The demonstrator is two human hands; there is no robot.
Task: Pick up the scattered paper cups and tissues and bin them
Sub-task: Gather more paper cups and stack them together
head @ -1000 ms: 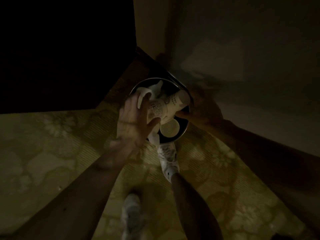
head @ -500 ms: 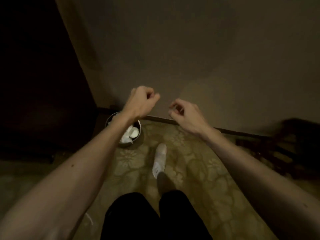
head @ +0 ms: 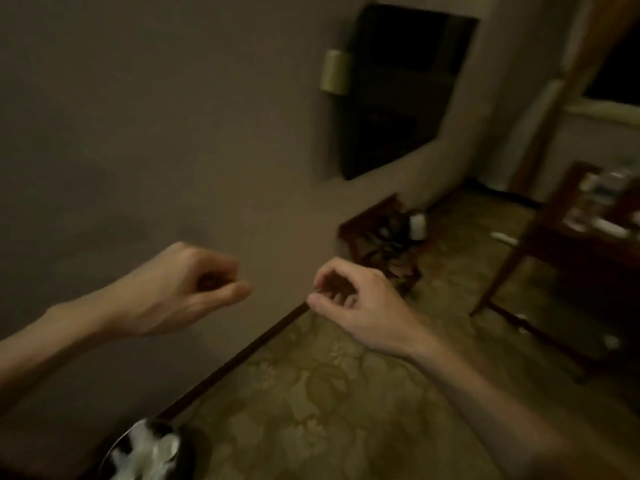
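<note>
Peering at the bin (head: 117, 445), cropped by the frame edge, I make out blurred white litter (head: 150, 452) inside (cups or tissues?); above it the left hand (head: 180, 289) is fisted, empty; farther right, the right hand (head: 356, 301) hangs loosely curled, empty.

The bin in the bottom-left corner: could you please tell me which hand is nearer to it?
Left. The left hand is held up above the bin in this view, slightly to its right. The right hand is farther off to the right, over the carpet's edge.
</note>
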